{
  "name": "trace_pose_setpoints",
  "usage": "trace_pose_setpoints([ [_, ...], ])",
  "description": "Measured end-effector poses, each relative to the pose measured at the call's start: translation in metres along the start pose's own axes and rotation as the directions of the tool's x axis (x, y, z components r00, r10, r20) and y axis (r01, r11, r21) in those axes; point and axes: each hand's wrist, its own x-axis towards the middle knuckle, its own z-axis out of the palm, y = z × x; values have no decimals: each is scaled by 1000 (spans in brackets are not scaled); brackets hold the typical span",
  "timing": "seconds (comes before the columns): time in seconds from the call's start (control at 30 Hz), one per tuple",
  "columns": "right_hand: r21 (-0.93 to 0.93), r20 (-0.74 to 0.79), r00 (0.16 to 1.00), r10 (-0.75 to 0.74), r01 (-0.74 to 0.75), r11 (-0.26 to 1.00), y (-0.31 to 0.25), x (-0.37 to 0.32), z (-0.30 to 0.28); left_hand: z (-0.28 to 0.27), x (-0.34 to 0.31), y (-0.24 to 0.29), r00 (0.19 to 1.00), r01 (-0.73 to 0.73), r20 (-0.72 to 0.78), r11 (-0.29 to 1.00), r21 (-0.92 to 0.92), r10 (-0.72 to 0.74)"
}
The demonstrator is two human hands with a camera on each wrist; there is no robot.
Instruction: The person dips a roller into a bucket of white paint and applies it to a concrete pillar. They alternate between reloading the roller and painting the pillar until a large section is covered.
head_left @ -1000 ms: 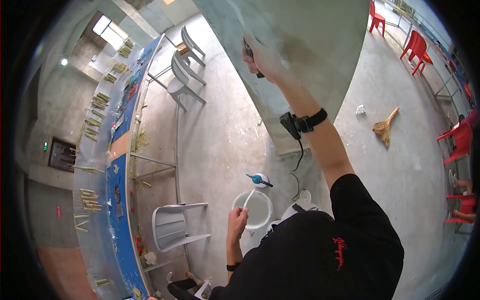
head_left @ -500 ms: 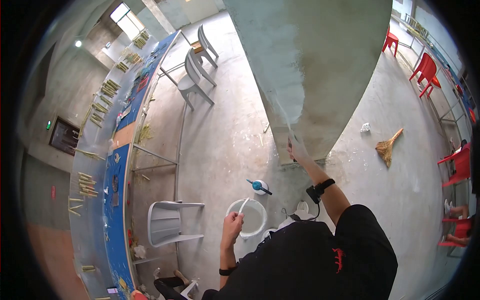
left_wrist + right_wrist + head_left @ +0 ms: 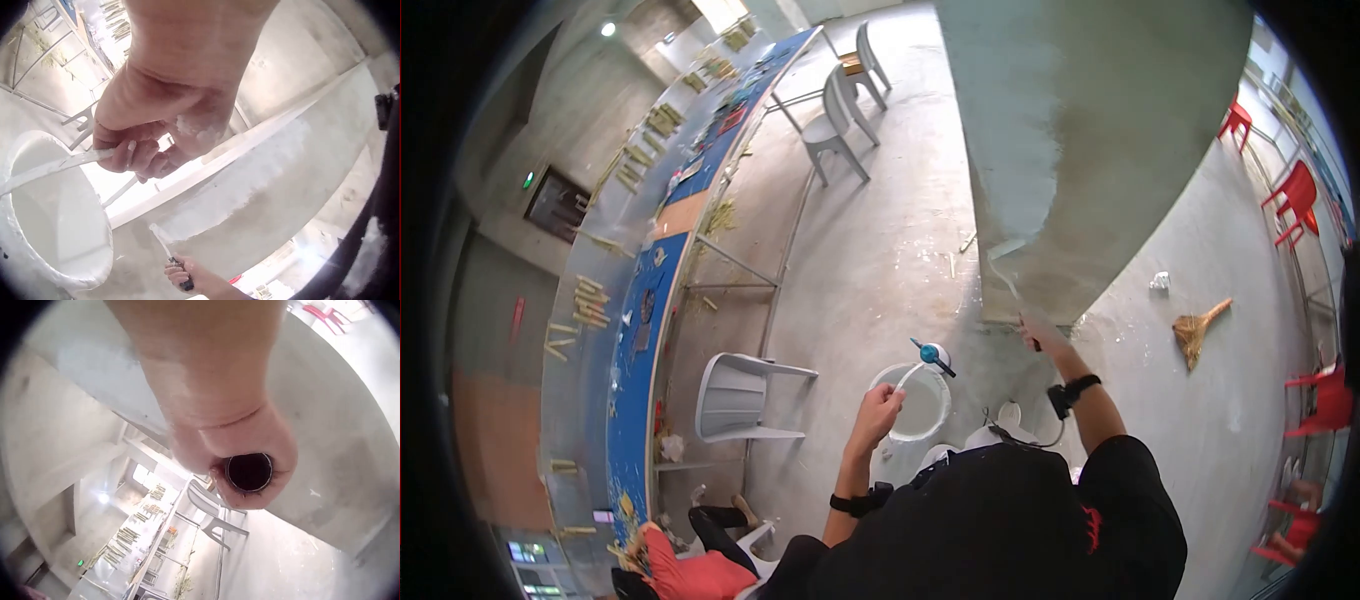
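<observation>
A: How is the left hand held?

B: Its fingers are curled, and one end of a white strip is pinched between thumb and fingers. The strip is held out over the mouth of the white bucket. White smears can be seen on the heel of the palm.

A: And the right hand?

B: A black-handled tool is gripped in it, the fingers wrapped round the handle. By the right wrist view, the handle's round, dark end is framed by thumb and fingers.

A: Where is the tool placed?

B: Low in front of the large grey surface, its pale, slender part pointed at the edge of a lighter coat. Whether the surface is touched cannot be told.

A: Can any writing be read?

B: None with certainty. A red mark is borne by the black shirt, but its letters cannot be made out. A small green sign is lit on the far wall, too small to be read.

A: What is found near the bucket?

B: A white container with a blue top is set just beside it.
</observation>
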Motion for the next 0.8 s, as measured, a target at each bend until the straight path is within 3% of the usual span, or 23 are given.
trace_pose_setpoints([
  [0.07,-82,59,998,16,-11,997,-16,-24,0,4,-1,8,1000,-14,10,1000,-5,14],
  [0.13,-510,169,982,-86,162,845,-65,-86,9,8,-1,13,999,-30,-23,1000,-4,30],
  [0.17,-519,187,979,-82,169,838,-72,-98,7,10,0,14,998,-46,-35,999,9,47],
  [0.23,-724,211,971,115,76,686,-75,-119,-1,13,5,13,997,-47,-66,999,-8,47],
  [0.4,-734,318,894,315,22,679,-88,-178,-2,26,12,26,990,-11,-139,986,-165,-13],
  [0.6,-731,422,828,369,70,679,-53,-151,8,56,26,40,970,-70,-243,977,-202,19],
  [0.7,-711,551,832,62,430,557,-39,-132,15,70,34,45,968,-88,-246,981,-172,44],
  [0.73,-709,555,830,62,432,558,-41,-130,21,74,37,44,969,-118,-235,980,-157,79],
  [0.8,-798,451,855,257,256,546,-52,-125,35,78,43,49,967,-154,-222,978,-140,121],
])
